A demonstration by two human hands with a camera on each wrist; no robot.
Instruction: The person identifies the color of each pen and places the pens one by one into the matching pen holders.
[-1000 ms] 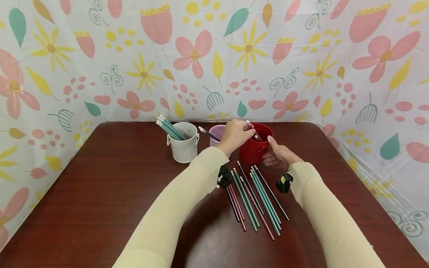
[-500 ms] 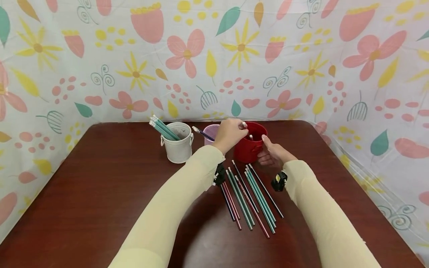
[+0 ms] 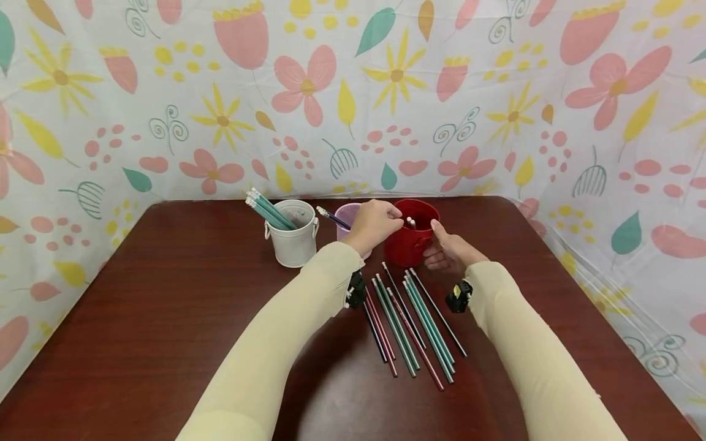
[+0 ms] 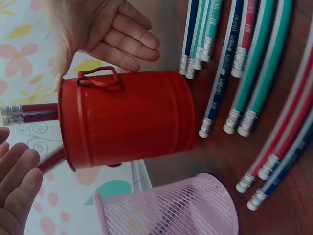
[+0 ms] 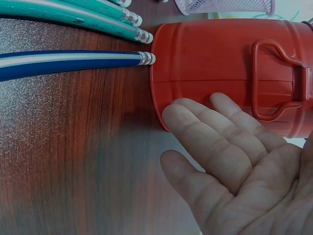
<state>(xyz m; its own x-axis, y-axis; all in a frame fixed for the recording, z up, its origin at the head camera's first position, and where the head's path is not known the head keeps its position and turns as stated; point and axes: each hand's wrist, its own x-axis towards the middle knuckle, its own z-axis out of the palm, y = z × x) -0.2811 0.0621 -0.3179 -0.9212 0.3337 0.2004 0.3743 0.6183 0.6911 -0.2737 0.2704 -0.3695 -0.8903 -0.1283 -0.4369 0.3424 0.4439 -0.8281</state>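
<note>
My left hand is at the left rim of a red metal bucket. In the left wrist view, its fingers look loosely extended beside a red pencil that leans out of the bucket; the pencil's end is hidden behind them. Two more red pencils stand together in the bucket, eraser ends up. At the bucket's right side is my right hand, its thumb at the rim. Its fingers lie nearly straight along the wall, below the wire handle.
A pink mesh cup stands left of the red bucket, with dark blue pencils in it. Further left, a white bucket holds several green pencils. Green, red and blue pencils lie in front on the dark table.
My left hand has drawn slightly left and down from above the red bucket. The eraser end it held is no longer at its fingertips; two eraser ends now show inside. The right hand stays put.
</note>
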